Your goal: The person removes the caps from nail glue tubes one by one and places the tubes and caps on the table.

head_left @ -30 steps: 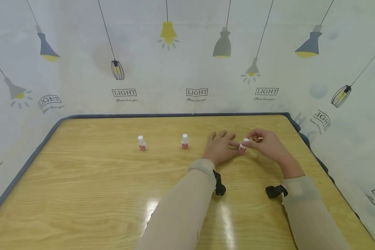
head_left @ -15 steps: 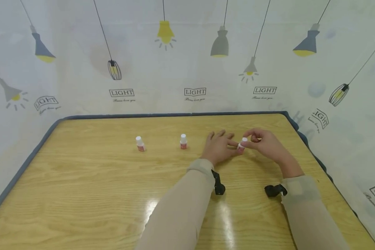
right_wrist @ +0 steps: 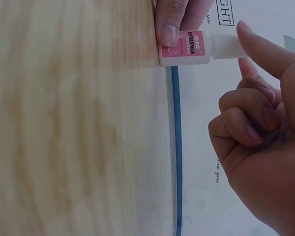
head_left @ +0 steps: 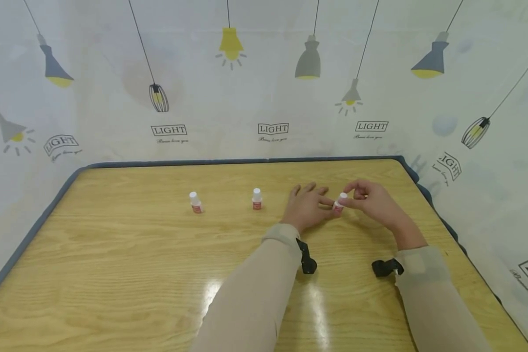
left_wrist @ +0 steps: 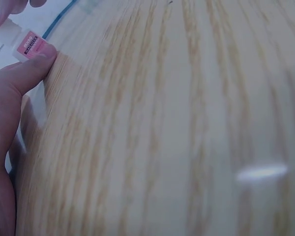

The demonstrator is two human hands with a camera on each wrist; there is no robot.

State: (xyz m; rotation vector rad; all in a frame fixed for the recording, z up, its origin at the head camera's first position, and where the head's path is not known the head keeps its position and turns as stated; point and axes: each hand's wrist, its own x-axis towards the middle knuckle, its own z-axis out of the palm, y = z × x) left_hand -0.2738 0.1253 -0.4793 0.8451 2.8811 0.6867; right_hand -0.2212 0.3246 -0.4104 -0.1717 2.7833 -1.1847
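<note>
A small nail glue bottle [right_wrist: 187, 51] with a white cap [right_wrist: 228, 46] and a pink label stands upright on the table, between my two hands. My left hand [head_left: 305, 209] lies low on the tabletop and pinches the bottle's base between thumb and index finger. The left thumb [left_wrist: 37, 66] presses the label in the left wrist view. From the other side my right hand [head_left: 376, 205] pinches the cap between thumb and forefinger. Its remaining fingers [right_wrist: 246, 110] are curled into the palm. Most of the left hand is out of frame in both wrist views.
Two matching bottles stand to the left of my hands, a nearer one [head_left: 257, 199] and a farther one [head_left: 195, 202]. The wooden table [head_left: 127, 264] has a dark blue edge strip [head_left: 211, 163], with a lamp-printed backdrop [head_left: 229, 98] behind it.
The head view has shifted slightly, so the scene sits a little farther left. Both hands stay at the bottle in nearly the same pose.
</note>
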